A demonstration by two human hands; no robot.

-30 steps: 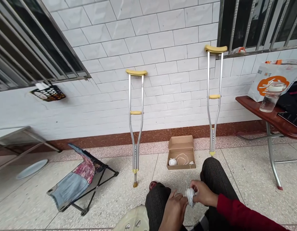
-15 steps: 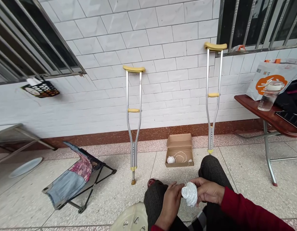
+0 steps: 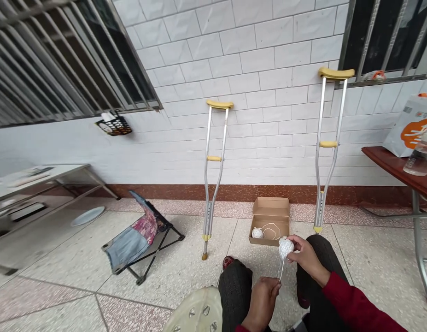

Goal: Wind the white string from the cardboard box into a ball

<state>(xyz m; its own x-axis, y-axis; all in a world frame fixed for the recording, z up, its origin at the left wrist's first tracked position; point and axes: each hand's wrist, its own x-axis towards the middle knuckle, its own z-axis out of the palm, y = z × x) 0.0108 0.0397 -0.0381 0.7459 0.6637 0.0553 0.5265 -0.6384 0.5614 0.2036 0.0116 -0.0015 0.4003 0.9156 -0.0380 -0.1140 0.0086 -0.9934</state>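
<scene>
My right hand (image 3: 306,255) grips a small ball of white string (image 3: 285,248) above my right knee. A strand runs down from the ball to my left hand (image 3: 263,297), which pinches its end over my left knee. Just beyond the ball an open cardboard box (image 3: 270,221) lies on the floor with another small white ball and loose string inside.
Two aluminium crutches (image 3: 213,170) (image 3: 327,147) lean on the white tiled wall. A folding fabric stool (image 3: 140,235) lies to the left, a metal bench (image 3: 37,180) beyond it. A red table (image 3: 396,168) with a bottle and bag stands on the right. A pale plastic stool (image 3: 195,313) is by my left leg.
My right hand lifted the ball up and away from my left hand, drawing a strand out between them. The view swung to the left.
</scene>
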